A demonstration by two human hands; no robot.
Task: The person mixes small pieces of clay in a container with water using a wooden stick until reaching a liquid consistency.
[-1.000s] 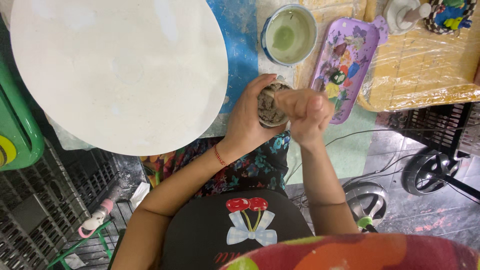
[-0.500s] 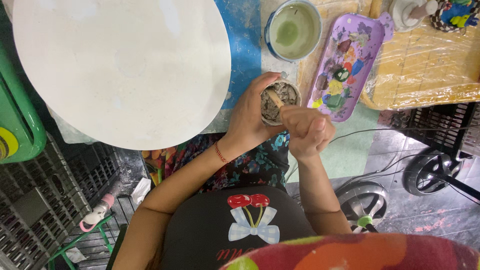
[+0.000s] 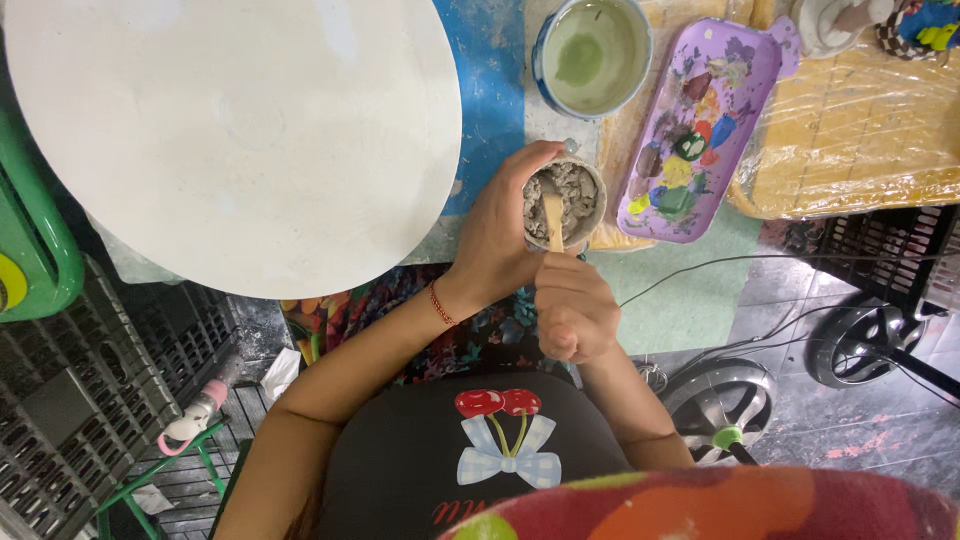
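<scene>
My left hand [image 3: 497,235] wraps around a small round cup [image 3: 590,215] filled with lumpy grey clay, holding it just off the table's front edge. My right hand [image 3: 573,308] is closed on a flat wooden stick [image 3: 553,220] whose tip is pushed down into the clay. A red string bracelet circles my left wrist. A large blank white round board [image 3: 235,135] lies to the left of the cup.
Behind the cup stand a blue-rimmed bowl of greenish water [image 3: 592,53] and a purple paint tray [image 3: 700,130] with dabs of colour. A plastic-wrapped yellow board [image 3: 850,130] lies at the right. Dark crates [image 3: 80,400], a green frame [image 3: 35,250] and wheels [image 3: 860,340] sit on the floor.
My right hand has drawn back toward my body, uncovering the cup's clay and the stick. The cup stays in my left hand.
</scene>
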